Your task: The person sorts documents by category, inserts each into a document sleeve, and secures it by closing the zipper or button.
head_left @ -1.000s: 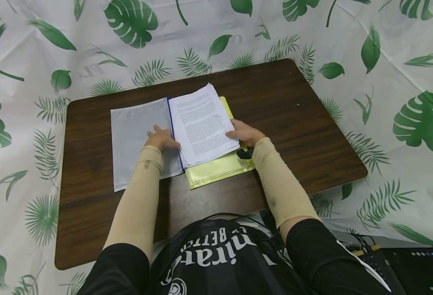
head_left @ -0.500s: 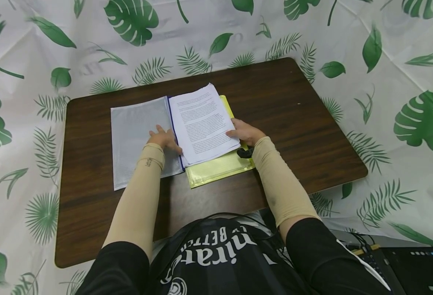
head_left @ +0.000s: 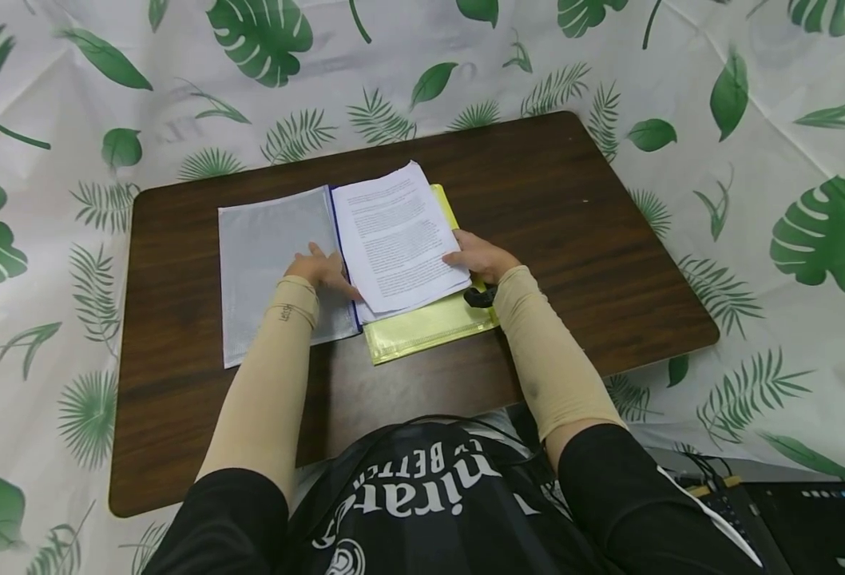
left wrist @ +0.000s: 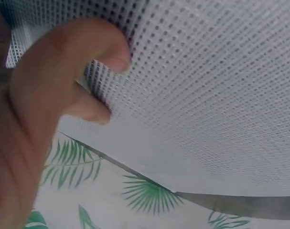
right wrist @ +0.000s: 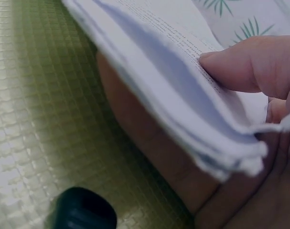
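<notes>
A thick stack of printed papers (head_left: 399, 239) lies at a slant over a yellow textured plastic folder (head_left: 422, 335). My right hand (head_left: 480, 255) pinches the stack's right edge. In the right wrist view the thumb presses the printed top sheet (right wrist: 183, 40), while the other fingers lie beneath the stack. To the left is a translucent grey mesh folder (head_left: 271, 239) with a blue edge (head_left: 339, 231) alongside the papers. My left hand (head_left: 319, 271) rests on this mesh with fingers spread, its thumb at the papers' lower left edge. Bent fingers (left wrist: 111, 52) touch the mesh in the left wrist view.
Both folders lie on a dark wood-grain table (head_left: 573, 239) with rounded corners. A white curtain with green leaves (head_left: 257, 40) hangs behind it. A black device with cables (head_left: 811, 519) is at the lower right. A black piece (head_left: 480, 298) sits at the right wrist.
The left hand has shifted slightly right, its thumb now at the papers' left edge. The stack's lower left corner has moved a little right. The right hand keeps its grip.
</notes>
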Demonstrator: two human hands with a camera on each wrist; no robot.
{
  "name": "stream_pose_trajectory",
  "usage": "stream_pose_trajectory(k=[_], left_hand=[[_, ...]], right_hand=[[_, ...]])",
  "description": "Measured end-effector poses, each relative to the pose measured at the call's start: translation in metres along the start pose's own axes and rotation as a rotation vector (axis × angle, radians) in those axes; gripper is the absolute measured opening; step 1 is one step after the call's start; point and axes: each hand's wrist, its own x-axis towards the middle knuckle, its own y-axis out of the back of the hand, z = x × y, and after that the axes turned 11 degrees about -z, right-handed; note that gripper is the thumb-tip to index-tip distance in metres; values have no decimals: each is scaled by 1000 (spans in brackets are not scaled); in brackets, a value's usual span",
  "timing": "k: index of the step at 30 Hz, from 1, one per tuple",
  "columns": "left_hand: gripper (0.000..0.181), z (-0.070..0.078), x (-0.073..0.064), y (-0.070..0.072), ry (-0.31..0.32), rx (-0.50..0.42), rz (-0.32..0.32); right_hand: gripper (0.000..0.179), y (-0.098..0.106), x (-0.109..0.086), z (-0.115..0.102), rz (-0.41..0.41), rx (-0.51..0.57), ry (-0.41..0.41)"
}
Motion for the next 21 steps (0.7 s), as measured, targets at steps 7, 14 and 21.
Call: stream_pose_trajectory(k=[7,14,21], left_hand=[[113,6,5,-8,14,-27,78],[100,1,-2,-3,5,-23,16],[86,-1,-6,1,-19,-23,14]], right_hand=[[52,2,-2,3,-16,20,14],[52,2,0,6,-13,19,12],[57,-3,-3,-4,-16,18,33]])
